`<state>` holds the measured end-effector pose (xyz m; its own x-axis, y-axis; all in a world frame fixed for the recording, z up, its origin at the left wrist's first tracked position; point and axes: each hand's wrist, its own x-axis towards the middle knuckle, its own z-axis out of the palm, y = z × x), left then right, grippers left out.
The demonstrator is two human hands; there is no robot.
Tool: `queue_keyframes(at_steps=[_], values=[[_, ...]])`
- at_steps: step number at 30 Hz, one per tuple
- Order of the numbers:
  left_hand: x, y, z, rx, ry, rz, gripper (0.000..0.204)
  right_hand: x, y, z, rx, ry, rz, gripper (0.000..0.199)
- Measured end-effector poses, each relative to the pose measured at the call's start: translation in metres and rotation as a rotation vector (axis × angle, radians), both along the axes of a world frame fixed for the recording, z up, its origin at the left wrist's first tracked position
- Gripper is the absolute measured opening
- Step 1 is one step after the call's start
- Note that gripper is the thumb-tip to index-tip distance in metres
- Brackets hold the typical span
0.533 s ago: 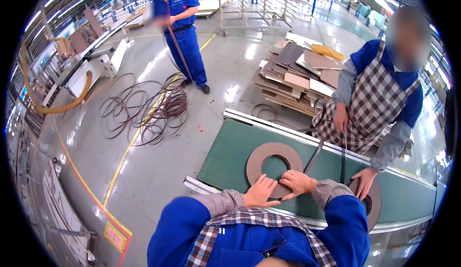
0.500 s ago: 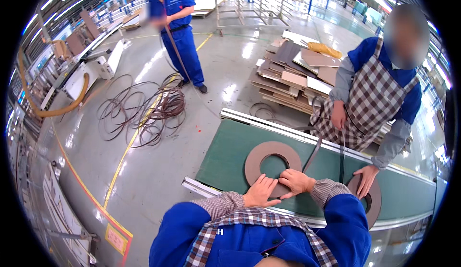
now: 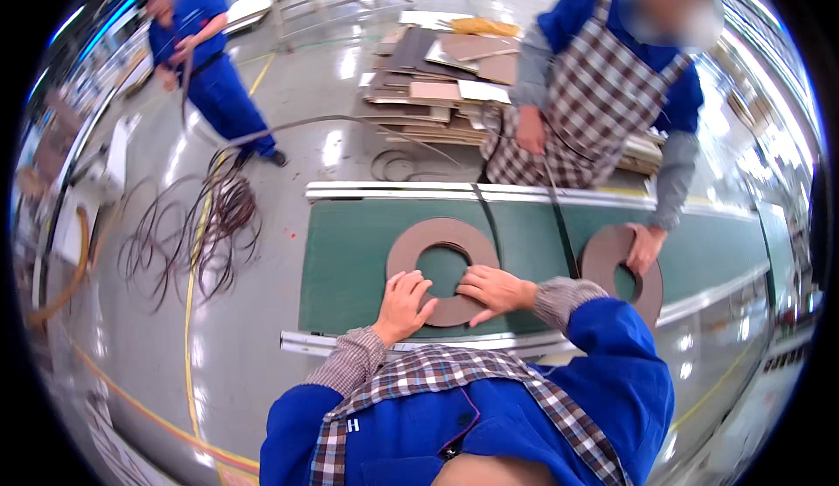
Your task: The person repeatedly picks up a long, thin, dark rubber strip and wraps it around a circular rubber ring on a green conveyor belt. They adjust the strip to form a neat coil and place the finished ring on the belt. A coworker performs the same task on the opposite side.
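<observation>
A brown coil of edge banding (image 3: 474, 239) lies flat on the green conveyor belt (image 3: 345, 232), directly in front of me. On its near left side, my left hand (image 3: 405, 307) grips the ring, fingers over the top and thumb toward the near edge. My right hand (image 3: 495, 292) holds the near right side, fingers at the inner hole and thumb at the outer rim. A gap separates my hands. From the coil's right side a dark strip (image 3: 489, 211) runs across the belt toward the co-worker opposite.
The co-worker's hand (image 3: 645, 248) rests on a second brown coil (image 3: 603, 254) at right; another strip (image 3: 559, 224) leads to it. Beyond stand stacked boards (image 3: 428, 93). At left, tangled strips (image 3: 223, 215) lie on the floor near a person in blue (image 3: 218, 93) holding a strip.
My hands have moved apart along the near side of the coil. My view has shifted right. The far-left person's strip now arches across the floor toward the conveyor.
</observation>
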<state>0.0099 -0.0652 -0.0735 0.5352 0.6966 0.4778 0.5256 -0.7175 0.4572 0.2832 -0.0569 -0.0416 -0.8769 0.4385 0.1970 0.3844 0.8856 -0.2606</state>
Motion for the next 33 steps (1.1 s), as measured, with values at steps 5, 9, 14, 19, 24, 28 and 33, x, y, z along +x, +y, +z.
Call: queue_keyframes(at_steps=[5, 9, 14, 19, 24, 28, 33], values=[[-0.007, -0.008, 0.002, -0.042, -0.085, 0.07, 0.042, -0.091, -0.045, -0.025, 0.023, 0.165, -0.556, 0.068], [-0.016, -0.007, -0.01, -0.097, -0.152, 0.068, 0.034, -0.111, -0.059, -0.027, -0.076, 0.059, -0.55, 0.082], [0.0, -0.009, -0.005, -0.046, -0.089, 0.036, 0.032, -0.011, -0.03, -0.001, -0.023, 0.034, -0.062, 0.079], [-0.008, -0.011, -0.001, -0.038, -0.051, 0.06, 0.034, -0.086, -0.05, -0.024, 0.099, 0.13, -0.509, 0.069], [-0.015, -0.01, -0.01, -0.142, -0.15, 0.073, 0.03, -0.102, -0.058, -0.007, -0.112, 0.15, -0.442, 0.084], [-0.008, -0.008, -0.005, -0.086, -0.068, 0.087, 0.031, -0.018, -0.018, 0.004, -0.012, 0.099, -0.096, 0.082], [-0.002, -0.01, 0.005, -0.012, 0.007, 0.118, 0.036, -0.074, -0.04, -0.008, -0.019, 0.091, -0.477, 0.064]])
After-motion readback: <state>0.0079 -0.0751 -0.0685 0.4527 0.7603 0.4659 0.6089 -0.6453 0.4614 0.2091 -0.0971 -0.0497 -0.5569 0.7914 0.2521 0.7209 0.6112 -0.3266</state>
